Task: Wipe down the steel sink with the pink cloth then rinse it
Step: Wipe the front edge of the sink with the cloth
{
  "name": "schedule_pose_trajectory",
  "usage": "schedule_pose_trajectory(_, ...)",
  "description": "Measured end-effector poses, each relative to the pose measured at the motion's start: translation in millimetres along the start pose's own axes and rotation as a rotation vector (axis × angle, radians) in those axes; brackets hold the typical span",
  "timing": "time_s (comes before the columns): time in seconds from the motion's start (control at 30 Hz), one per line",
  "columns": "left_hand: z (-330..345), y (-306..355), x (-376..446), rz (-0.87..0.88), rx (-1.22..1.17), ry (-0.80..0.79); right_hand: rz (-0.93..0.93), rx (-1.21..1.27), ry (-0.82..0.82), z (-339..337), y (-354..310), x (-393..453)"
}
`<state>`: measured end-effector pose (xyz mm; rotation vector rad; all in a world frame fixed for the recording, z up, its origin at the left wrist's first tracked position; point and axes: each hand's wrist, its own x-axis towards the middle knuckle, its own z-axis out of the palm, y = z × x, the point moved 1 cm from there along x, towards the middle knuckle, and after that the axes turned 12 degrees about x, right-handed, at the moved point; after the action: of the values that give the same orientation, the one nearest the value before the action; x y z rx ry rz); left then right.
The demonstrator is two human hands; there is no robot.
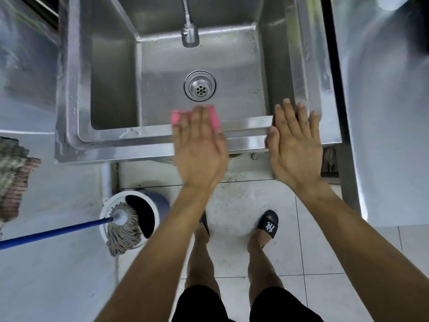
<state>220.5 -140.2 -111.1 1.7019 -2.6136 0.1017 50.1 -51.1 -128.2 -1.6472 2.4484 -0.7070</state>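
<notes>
**Cloth riding the front lip, could slide off**

Cloth [210, 116] is sitting on the near rim of the sink [148, 133], hanging partly over the basin, with the left hand [200, 147] pressing it flat, fingers straight, not gripping. I'm thinking a quick swipe lets it slip from under the palm. Right hand [296, 145] is lying flat and released on the rim's right end, probably bracing. Tap [190, 36] isn't running, so rinsing's not started.
</notes>
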Motion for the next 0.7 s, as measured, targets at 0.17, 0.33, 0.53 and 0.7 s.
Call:
schedule_pose_trajectory(0.17,1,13,0,0.441,-0.064,0.049,-0.022,0.033,0.007,3,-2,0)
schedule_pose_trajectory(0.33,5,-87,4,0.481,0.025,0.069,-0.035,0.073,-0.011,-1,-6,-3)
schedule_pose_trajectory(0.53,1,-10,-4,-0.051,-0.053,0.029,-0.156,0.114,-0.026,9,-23,-10)
schedule_pose_trajectory(0.7,-1,30,0,0.287,-0.113,0.026,-0.205,0.175,-0.052,7,-12,-8)
